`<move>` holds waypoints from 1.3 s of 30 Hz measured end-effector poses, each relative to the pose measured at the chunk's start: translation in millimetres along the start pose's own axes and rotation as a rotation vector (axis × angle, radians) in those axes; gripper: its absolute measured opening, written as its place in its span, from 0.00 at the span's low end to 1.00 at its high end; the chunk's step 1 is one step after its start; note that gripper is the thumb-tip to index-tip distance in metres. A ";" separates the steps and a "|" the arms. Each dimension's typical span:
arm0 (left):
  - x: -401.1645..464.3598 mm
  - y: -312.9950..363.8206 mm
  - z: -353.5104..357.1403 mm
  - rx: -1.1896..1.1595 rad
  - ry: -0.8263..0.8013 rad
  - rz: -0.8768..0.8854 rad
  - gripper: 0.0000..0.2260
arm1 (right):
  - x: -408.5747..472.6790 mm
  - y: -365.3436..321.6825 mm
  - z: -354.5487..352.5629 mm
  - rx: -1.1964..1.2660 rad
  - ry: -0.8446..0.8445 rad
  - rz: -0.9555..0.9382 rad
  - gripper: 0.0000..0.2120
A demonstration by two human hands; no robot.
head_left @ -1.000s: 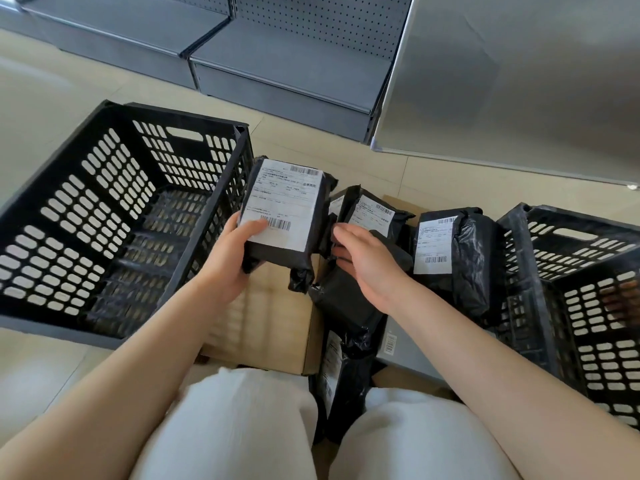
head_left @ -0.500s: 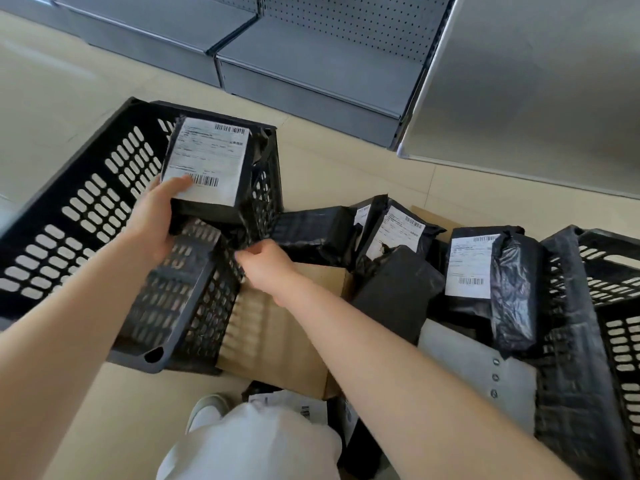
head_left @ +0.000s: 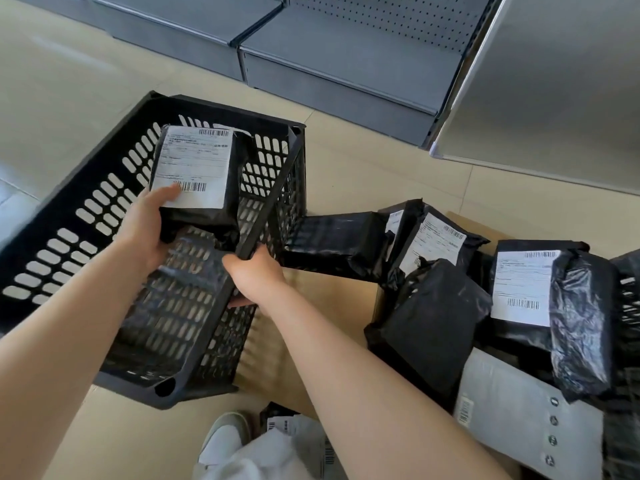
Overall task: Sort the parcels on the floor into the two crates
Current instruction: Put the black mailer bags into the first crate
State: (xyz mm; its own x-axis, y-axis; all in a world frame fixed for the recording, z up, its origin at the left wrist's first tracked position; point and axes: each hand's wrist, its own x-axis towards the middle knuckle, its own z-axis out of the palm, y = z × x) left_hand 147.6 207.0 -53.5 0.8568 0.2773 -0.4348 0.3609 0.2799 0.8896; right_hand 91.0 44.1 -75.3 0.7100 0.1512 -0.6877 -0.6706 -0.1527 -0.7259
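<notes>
The left hand [head_left: 147,230] grips a black plastic-wrapped parcel with a white shipping label [head_left: 197,178] over the black slotted plastic crate [head_left: 104,202]. The right hand [head_left: 256,278] clasps that crate's near rim. At three o'clock, more black parcels [head_left: 429,327] lie piled on the floor.

We see a beige tiled floor [head_left: 381,174] bearing a black crate [head_left: 86,209], flattened cardboard [head_left: 311,306], and black parcels [head_left: 429,327].

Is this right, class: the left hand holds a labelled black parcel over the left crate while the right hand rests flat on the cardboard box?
Not quite. The head view shows the right hand gripping the near rim of the left crate, not resting on the cardboard box. The rest stands: the left hand holds the labelled black parcel over that crate.
</notes>
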 end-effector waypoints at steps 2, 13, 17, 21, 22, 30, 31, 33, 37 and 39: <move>4.7 -5.2 -5.6 0.018 -0.001 0.003 0.20 | -0.1 3.1 4.2 -0.004 -0.014 -0.001 0.26; 19.8 -28.9 -28.6 0.145 0.058 -0.032 0.14 | -35.5 39.3 41.9 -0.079 0.005 -0.024 0.27; 35.4 -52.2 -26.3 0.258 0.063 -0.078 0.05 | -47.3 49.3 42.3 -0.068 0.018 -0.045 0.32; 55.1 -78.5 -28.6 0.326 0.108 -0.133 0.17 | -44.6 53.8 38.2 -0.079 0.002 -0.088 0.27; 57.8 -84.1 -28.2 0.356 0.123 -0.125 0.19 | -43.0 54.0 37.6 -0.092 -0.013 -0.093 0.28; 64.9 -117.5 4.9 0.674 0.086 -0.030 0.05 | -34.8 57.9 34.5 -0.122 -0.014 -0.136 0.31; 70.1 -122.1 4.7 0.707 0.083 -0.032 0.07 | -34.9 58.7 34.1 -0.114 -0.019 -0.134 0.31; 75.9 -127.2 3.0 0.764 0.076 -0.039 0.10 | -33.7 60.2 34.5 -0.106 -0.020 -0.144 0.32; 95.5 -144.0 -6.9 0.756 0.064 -0.057 0.11 | -26.9 64.6 38.4 -0.170 0.023 -0.194 0.33; 89.6 -140.5 0.0 0.735 0.033 -0.048 0.07 | -24.3 66.6 40.5 -0.173 0.030 -0.197 0.33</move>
State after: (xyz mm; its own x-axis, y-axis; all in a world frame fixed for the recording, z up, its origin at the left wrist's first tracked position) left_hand 173.7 192.5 -217.5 0.8265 0.3108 -0.4693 0.5613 -0.3927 0.7285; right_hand 20.4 69.8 -107.3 0.8312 0.1658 -0.5307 -0.4737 -0.2885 -0.8321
